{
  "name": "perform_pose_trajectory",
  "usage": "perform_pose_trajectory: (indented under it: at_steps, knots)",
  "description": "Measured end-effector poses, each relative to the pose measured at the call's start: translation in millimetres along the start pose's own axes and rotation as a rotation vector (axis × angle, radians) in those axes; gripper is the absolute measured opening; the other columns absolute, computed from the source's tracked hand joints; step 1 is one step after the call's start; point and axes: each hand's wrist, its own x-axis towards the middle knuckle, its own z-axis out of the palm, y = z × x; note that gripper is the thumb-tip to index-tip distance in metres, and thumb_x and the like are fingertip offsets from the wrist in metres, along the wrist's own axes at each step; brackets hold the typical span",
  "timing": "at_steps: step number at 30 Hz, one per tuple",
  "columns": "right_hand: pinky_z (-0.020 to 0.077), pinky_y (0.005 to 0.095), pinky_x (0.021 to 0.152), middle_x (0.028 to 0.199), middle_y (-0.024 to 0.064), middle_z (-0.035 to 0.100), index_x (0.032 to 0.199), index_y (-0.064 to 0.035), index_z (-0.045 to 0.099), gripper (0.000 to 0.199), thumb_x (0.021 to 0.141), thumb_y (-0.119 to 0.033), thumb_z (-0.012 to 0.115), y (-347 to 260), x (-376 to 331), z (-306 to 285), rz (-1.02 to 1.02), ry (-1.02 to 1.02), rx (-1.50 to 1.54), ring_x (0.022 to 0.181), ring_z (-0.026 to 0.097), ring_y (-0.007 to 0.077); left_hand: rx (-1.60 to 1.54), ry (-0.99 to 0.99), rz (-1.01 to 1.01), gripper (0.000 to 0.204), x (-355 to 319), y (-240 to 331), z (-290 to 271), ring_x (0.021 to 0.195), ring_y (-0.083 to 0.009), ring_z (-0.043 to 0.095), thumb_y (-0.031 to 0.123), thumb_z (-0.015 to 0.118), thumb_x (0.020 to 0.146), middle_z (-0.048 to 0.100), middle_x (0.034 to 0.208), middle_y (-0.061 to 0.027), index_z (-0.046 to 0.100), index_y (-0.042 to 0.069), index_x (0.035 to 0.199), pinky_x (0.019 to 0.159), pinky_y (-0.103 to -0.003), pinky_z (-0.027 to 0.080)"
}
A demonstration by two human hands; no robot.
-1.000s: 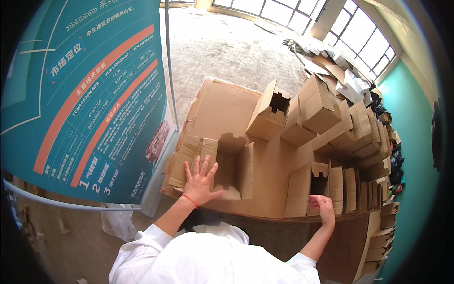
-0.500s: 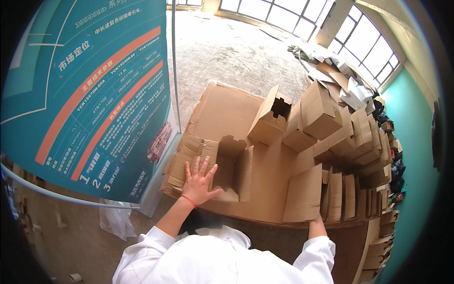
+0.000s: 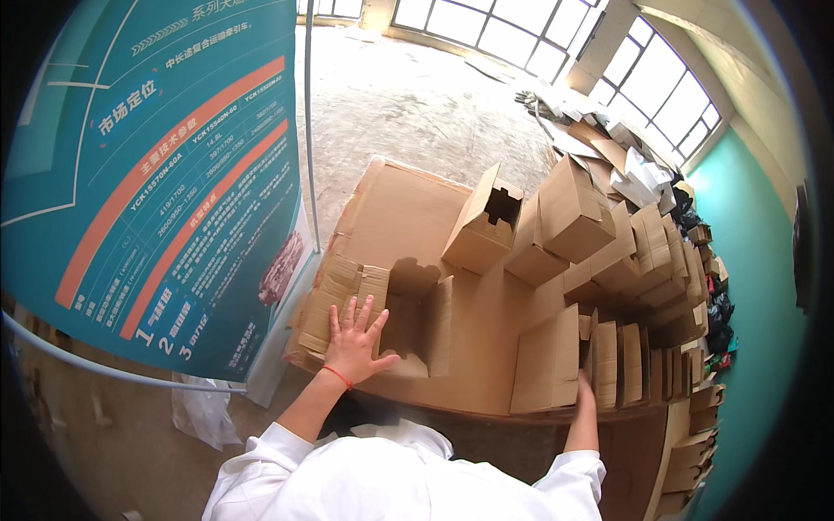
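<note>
My left hand (image 3: 354, 340) lies flat with fingers spread on the closed side of an open cardboard box (image 3: 440, 334). A red string is tied round that wrist. The box's top opening faces up and its inside is in shadow. My right hand (image 3: 586, 392) reaches in at the near edge of a tan carton (image 3: 546, 363), the first of a row of cartons. Its fingers are partly hidden between this carton and the one behind it, so I cannot tell whether they grip anything.
Both boxes sit on a cardboard-covered surface (image 3: 404, 200). Another open carton (image 3: 482, 226) and stacked cartons (image 3: 573, 208) stand farther back and right. A tall teal banner (image 3: 200, 174) on a metal frame rises at the left. Scrap cardboard (image 3: 599, 139) is heaped near the windows.
My right hand has moved up along the near edge of the front carton and shows more now. My left hand stays on its box. The whole view has shifted slightly.
</note>
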Motion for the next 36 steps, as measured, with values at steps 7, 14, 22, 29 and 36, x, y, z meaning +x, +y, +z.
perform_pose_trajectory:
  at_steps: [7, 14, 22, 29, 36]
  knots:
    - [0.0451, 0.0444, 0.084, 0.099, 0.0200, 0.054, 0.108, 0.0012, 0.051, 0.048, 0.068, -0.016, 0.071, -125, -108, -23, -0.674, 0.710, -0.386, 0.092, 0.054, 0.0379, -0.038, -0.020, 0.007, 0.086, 1, 2, -4, 0.144, -0.0376, 0.011, 0.066, 0.059, 0.077, 0.018, 0.156, -0.0130, 0.036, 0.021, 0.146, 0.113, -0.062, 0.002]
    - [0.0456, 0.0397, 0.088, 0.106, 0.0139, 0.051, 0.117, -0.0032, 0.049, 0.055, 0.067, -0.015, 0.069, -202, -213, 2, -1.083, 0.550, -0.008, 0.099, 0.055, 0.0277, -0.032, 0.040, 0.007, 0.079, 1, 1, 1, 0.143, -0.0383, 0.013, 0.056, 0.064, 0.078, 0.020, 0.155, -0.0126, 0.039, 0.020, 0.144, 0.113, -0.062, 0.005]
    - [0.0495, 0.0400, 0.087, 0.107, 0.0153, 0.053, 0.111, -0.0054, 0.051, 0.059, 0.060, -0.013, 0.078, -245, -225, 171, -1.358, 0.004, -0.197, 0.097, 0.056, 0.0329, -0.070, 0.022, -0.007, 0.073, 0, -1, -2, 0.143, -0.0381, 0.014, 0.047, 0.062, 0.081, 0.020, 0.155, -0.0131, 0.038, 0.020, 0.145, 0.113, -0.062, 0.004]
    - [0.0526, 0.0329, 0.081, 0.112, 0.0148, 0.052, 0.113, 0.0004, 0.050, 0.058, 0.064, -0.014, 0.077, -204, -186, 273, -1.572, 0.119, -0.835, 0.101, 0.054, 0.0285, -0.085, 0.035, -0.021, 0.070, 3, 2, 2, 0.143, -0.0381, 0.015, 0.038, 0.062, 0.081, 0.020, 0.155, -0.0128, 0.039, 0.019, 0.144, 0.113, -0.062, 0.004]
    - [0.0535, 0.0285, 0.079, 0.107, 0.0128, 0.057, 0.100, -0.0040, 0.060, 0.027, 0.075, -0.012, 0.065, -200, -188, 259, -1.537, -0.177, -0.912, 0.102, 0.056, 0.0252, -0.074, 0.050, -0.019, 0.070, 3, 0, 4, 0.142, -0.0402, 0.016, 0.035, 0.063, 0.079, 0.021, 0.155, -0.0132, 0.041, 0.019, 0.143, 0.113, -0.061, 0.004]
